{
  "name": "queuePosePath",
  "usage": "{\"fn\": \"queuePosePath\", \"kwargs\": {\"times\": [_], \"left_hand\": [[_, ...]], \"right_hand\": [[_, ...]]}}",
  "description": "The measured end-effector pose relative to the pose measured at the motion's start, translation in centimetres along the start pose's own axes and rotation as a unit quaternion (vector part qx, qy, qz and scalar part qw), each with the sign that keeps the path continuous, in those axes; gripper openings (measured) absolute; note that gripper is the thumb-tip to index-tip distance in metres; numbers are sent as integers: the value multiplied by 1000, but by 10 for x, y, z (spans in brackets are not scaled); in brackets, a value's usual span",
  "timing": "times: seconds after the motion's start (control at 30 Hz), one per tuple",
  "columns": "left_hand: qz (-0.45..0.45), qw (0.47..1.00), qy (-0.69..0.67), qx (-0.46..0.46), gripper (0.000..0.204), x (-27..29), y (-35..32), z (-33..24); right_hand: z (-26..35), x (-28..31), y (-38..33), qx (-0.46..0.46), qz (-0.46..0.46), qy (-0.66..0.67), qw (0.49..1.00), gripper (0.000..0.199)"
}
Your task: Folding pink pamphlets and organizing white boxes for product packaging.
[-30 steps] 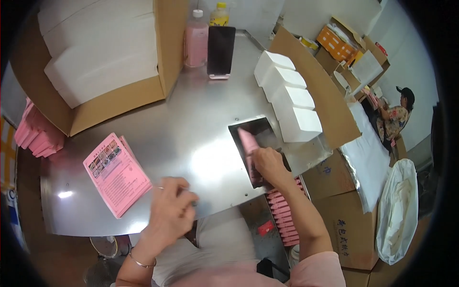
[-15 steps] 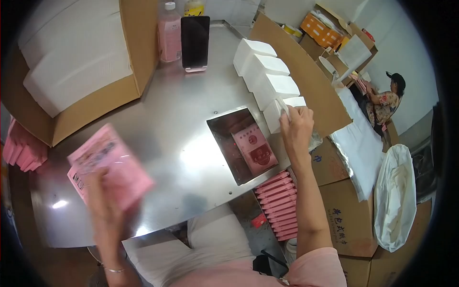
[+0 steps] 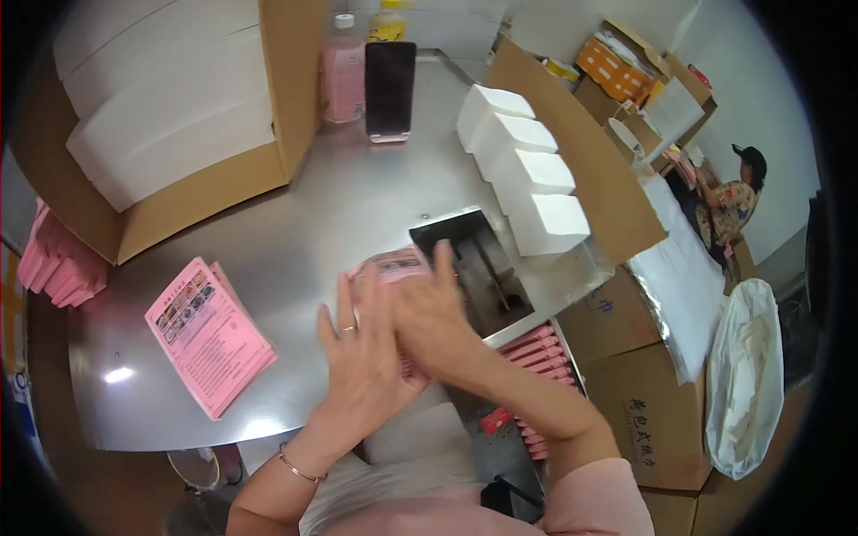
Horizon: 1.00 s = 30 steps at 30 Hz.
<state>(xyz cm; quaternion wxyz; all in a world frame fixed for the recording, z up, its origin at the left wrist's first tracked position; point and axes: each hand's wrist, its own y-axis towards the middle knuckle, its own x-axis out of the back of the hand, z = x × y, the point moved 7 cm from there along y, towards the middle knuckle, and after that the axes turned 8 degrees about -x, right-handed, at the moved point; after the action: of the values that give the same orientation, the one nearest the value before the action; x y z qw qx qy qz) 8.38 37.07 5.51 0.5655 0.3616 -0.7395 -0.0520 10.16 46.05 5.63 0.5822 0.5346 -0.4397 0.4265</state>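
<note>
My left hand [image 3: 362, 357] and my right hand [image 3: 429, 322] meet over a pink printed packet [image 3: 398, 262] at the table's front edge, left of a rectangular slot [image 3: 478, 277]. Both hands grip it. The outer fingers of my left hand spread away from it, one wearing a ring. One finger of my right hand points up; its other fingers are partly hidden behind the left hand. Most of the packet is covered, and the hands are slightly blurred. On the table to the left lie several flat pink printed packets [image 3: 210, 335] in a loose stack.
White folded tissue stacks [image 3: 545, 223] stand in a row beyond the slot, against a cardboard sheet [image 3: 581, 147]. An open carton [image 3: 201, 214] of white tissue is at the left. A phone [image 3: 391, 89] stands at the back. A co-worker [image 3: 733, 201] sits at far right.
My left hand has let go of the pink packets and moved right. My right hand has left the tissue stacks and come left to meet it. The pink packet in the slot is gone.
</note>
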Motion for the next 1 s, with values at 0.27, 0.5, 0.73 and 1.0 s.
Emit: {"fn": "queuePosePath", "kwargs": {"times": [0.27, 0.5, 0.73, 1.0], "left_hand": [[69, 992, 101, 19, 58, 8, -13, 9], [16, 994, 101, -32, 50, 14, 0, 3], [58, 993, 16, -101, 41, -7, -4, -10], [52, 992, -61, -94, 48, -3, -6, -11]], "right_hand": [[-119, 79, -34, -214, -272, -138, 928, 36], [-202, 61, -49, -330, -257, -70, 906, 16], [-191, 59, -65, -276, -318, -39, 906, 29], [-203, 78, -65, -324, -355, 75, 874, 28]]}}
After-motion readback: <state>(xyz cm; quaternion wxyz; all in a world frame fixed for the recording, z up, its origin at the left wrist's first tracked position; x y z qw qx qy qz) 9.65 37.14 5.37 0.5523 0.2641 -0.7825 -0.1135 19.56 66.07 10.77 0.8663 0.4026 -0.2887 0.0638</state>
